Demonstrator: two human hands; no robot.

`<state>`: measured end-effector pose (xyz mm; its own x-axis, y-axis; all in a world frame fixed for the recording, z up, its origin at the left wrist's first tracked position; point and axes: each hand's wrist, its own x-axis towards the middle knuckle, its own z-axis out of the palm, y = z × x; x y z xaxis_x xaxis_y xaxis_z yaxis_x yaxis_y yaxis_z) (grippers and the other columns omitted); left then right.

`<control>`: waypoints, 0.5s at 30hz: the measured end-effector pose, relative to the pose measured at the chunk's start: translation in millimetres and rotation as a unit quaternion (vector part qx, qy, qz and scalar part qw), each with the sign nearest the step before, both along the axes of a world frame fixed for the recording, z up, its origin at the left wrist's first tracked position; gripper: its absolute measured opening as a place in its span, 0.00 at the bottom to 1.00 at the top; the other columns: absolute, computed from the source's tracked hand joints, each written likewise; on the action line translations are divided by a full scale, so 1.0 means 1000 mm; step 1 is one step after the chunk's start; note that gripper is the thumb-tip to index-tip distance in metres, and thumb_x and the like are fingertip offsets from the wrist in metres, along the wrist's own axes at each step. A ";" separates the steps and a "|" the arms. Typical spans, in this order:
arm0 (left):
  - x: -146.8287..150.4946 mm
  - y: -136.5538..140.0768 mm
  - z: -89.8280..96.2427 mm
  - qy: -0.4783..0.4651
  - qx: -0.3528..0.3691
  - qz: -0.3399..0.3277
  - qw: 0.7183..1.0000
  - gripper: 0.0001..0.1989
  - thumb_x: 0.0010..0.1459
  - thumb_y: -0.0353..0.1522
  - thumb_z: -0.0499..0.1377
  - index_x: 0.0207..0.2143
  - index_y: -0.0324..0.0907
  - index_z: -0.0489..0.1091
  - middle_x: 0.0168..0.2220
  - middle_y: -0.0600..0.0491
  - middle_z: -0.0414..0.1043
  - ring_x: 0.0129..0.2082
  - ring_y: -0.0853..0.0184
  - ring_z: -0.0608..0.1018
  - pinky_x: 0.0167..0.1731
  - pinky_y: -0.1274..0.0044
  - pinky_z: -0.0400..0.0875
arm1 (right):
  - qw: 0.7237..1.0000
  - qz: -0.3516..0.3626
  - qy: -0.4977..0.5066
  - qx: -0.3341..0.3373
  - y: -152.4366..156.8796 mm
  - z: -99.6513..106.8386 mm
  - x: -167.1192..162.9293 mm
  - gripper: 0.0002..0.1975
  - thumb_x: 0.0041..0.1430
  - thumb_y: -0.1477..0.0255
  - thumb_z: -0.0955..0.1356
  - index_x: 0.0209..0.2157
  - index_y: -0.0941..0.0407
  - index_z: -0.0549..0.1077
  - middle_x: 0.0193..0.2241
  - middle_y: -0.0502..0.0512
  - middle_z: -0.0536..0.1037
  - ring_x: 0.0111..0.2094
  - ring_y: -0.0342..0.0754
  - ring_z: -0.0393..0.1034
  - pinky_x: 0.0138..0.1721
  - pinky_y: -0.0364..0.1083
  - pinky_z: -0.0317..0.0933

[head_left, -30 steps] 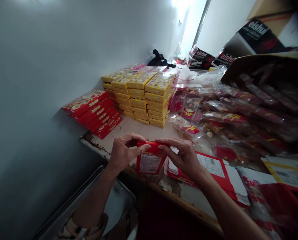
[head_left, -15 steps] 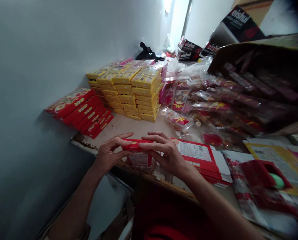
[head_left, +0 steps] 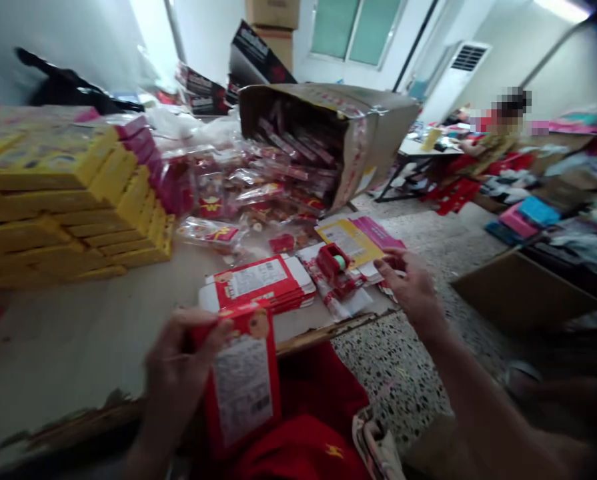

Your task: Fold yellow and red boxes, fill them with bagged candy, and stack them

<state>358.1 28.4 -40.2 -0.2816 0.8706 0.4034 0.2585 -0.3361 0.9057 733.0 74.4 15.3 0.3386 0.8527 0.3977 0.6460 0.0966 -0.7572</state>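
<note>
My left hand (head_left: 181, 367) is closed on the upper edge of a red box (head_left: 243, 380), held upright in front of the table edge with its white printed label facing me. Over the table's right edge, my right hand (head_left: 411, 287) has its thumb and fingers drawn together beside flat yellow cartons (head_left: 351, 241). Something whitish shows at its fingertips, too blurred to name. Between the hands lie a stack of flat red cartons (head_left: 258, 280) and a dark red tape dispenser (head_left: 334, 261) with a pale green core, resting on plastic wrapping.
Yellow boxes (head_left: 53, 200) are stacked at the left. Clear-wrapped toy packs (head_left: 213, 230) are heaped behind the red cartons, some inside a tipped cardboard box (head_left: 373, 140). A person (head_left: 495, 137) sits at another table at the back right. An open carton (head_left: 523, 293) stands on the floor.
The view has swung right. My right hand has let go of the red box and moved right to the table edge. My left hand keeps the box, now upright and nearer me.
</note>
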 end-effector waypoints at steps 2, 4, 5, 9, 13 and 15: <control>0.042 -0.001 -0.014 0.021 -0.031 -0.087 0.995 0.08 0.59 0.39 0.66 0.34 0.44 0.74 0.32 0.57 0.77 0.30 0.68 0.76 0.30 0.79 0.71 | 0.993 0.043 0.007 -0.111 0.007 -0.007 0.032 0.23 0.59 0.52 0.71 0.45 0.57 0.78 0.39 0.60 0.81 0.39 0.54 0.74 0.40 0.51 0.67; 0.072 0.000 -0.027 0.023 -0.069 -0.152 0.986 0.08 0.63 0.39 0.63 0.35 0.43 0.74 0.32 0.56 0.77 0.32 0.68 0.76 0.33 0.79 0.70 | 0.978 0.099 0.030 -0.180 0.019 -0.015 0.043 0.22 0.58 0.52 0.71 0.40 0.57 0.80 0.35 0.57 0.82 0.36 0.52 0.73 0.37 0.48 0.64; 0.081 0.001 -0.031 0.021 -0.088 -0.176 0.980 0.09 0.64 0.39 0.62 0.36 0.43 0.74 0.33 0.56 0.76 0.33 0.68 0.76 0.35 0.79 0.70 | 0.973 0.117 0.040 -0.194 0.025 -0.018 0.042 0.21 0.56 0.52 0.71 0.38 0.56 0.81 0.33 0.56 0.82 0.34 0.51 0.72 0.36 0.47 0.63; 0.097 0.007 -0.034 0.015 -0.145 -0.216 0.965 0.11 0.64 0.42 0.61 0.37 0.43 0.74 0.33 0.56 0.75 0.32 0.68 0.74 0.35 0.78 0.68 | 0.957 0.168 0.074 -0.222 0.045 -0.019 0.030 0.20 0.47 0.52 0.74 0.26 0.57 0.81 0.24 0.53 0.79 0.28 0.47 0.68 0.33 0.46 0.59; 0.109 0.007 -0.030 -0.016 -0.185 -0.249 0.951 0.14 0.64 0.44 0.61 0.36 0.43 0.71 0.29 0.58 0.72 0.28 0.69 0.69 0.28 0.79 0.63 | 0.950 0.180 0.121 -0.224 0.045 -0.011 0.023 0.19 0.42 0.55 0.76 0.22 0.58 0.80 0.22 0.53 0.78 0.26 0.46 0.66 0.33 0.46 0.59; 0.115 0.007 -0.028 -0.021 -0.196 -0.256 0.946 0.14 0.64 0.45 0.61 0.36 0.43 0.70 0.28 0.58 0.70 0.27 0.70 0.68 0.28 0.79 0.62 | 0.958 0.160 0.136 -0.194 0.034 -0.008 0.022 0.17 0.44 0.56 0.77 0.22 0.57 0.79 0.25 0.54 0.79 0.30 0.47 0.68 0.36 0.46 0.60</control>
<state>473.1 35.8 -67.7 0.2094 0.9776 0.0199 0.1138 -0.0446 0.9925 754.9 108.1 7.7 0.0811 0.9961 -0.0354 0.4044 -0.0653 -0.9122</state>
